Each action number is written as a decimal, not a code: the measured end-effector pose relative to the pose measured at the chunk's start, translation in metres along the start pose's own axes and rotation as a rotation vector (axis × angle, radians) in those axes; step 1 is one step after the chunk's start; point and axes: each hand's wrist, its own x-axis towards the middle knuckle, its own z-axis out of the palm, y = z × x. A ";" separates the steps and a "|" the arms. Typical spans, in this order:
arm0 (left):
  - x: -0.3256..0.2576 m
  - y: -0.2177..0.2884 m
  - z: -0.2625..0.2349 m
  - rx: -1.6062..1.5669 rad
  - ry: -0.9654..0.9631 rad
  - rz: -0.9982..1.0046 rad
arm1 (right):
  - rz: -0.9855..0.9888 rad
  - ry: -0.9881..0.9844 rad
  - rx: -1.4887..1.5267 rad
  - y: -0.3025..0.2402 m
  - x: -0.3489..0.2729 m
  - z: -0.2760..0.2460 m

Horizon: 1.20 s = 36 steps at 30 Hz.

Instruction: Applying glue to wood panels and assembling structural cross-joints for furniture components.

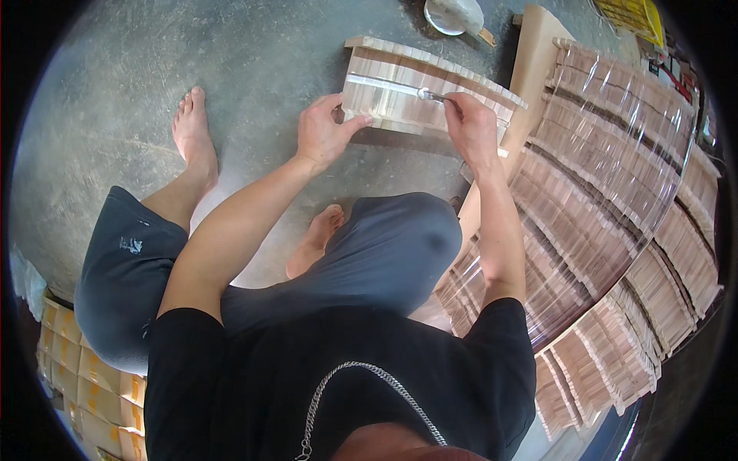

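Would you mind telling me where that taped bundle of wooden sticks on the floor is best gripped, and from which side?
Probably at its two short ends, from above. The bundle is a long, flat block on the floor, so one hand per end should keep it level. The left hand already rests on its left end; the right hand holds a small tool over the middle.

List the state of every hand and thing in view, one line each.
Left hand: steadies the bundle's left end.
Right hand: grip shut on the metal tool.
Metal tool: tip against the bundle's top.
Bundle of wooden sticks: taped, lying on the concrete floor.
Stacked bundles: under clear plastic film.
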 end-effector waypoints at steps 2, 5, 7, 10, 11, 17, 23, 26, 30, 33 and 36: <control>0.000 -0.001 0.000 0.010 0.004 0.003 | -0.185 0.006 -0.138 -0.018 0.007 0.009; -0.001 0.000 0.000 0.000 0.015 0.015 | -0.279 -0.100 -0.210 -0.035 0.017 0.029; -0.001 0.006 -0.002 -0.020 0.029 0.022 | -0.314 -0.134 -0.204 -0.047 0.024 0.038; -0.001 0.015 -0.008 0.060 -0.057 -0.059 | -0.352 -0.197 -0.181 -0.063 0.036 0.047; -0.001 0.014 -0.008 0.074 -0.056 -0.061 | -0.355 -0.226 -0.162 -0.068 0.041 0.049; -0.003 0.010 -0.003 0.083 0.032 -0.022 | -0.349 -0.254 0.010 -0.082 0.063 0.060; -0.002 0.002 -0.004 0.056 0.001 -0.006 | 0.122 -0.346 0.313 -0.075 0.053 0.041; -0.002 0.004 -0.003 0.033 0.000 -0.007 | 0.194 -0.278 0.454 -0.065 0.043 0.052; 0.000 0.001 0.001 0.026 0.003 -0.001 | 0.313 -0.217 0.614 -0.059 0.040 0.063; 0.000 0.001 0.000 -0.017 -0.014 -0.026 | 0.328 -0.228 0.498 -0.051 0.036 0.058; -0.001 0.001 0.002 -0.028 0.013 -0.028 | 0.238 -0.172 0.350 -0.033 0.029 0.056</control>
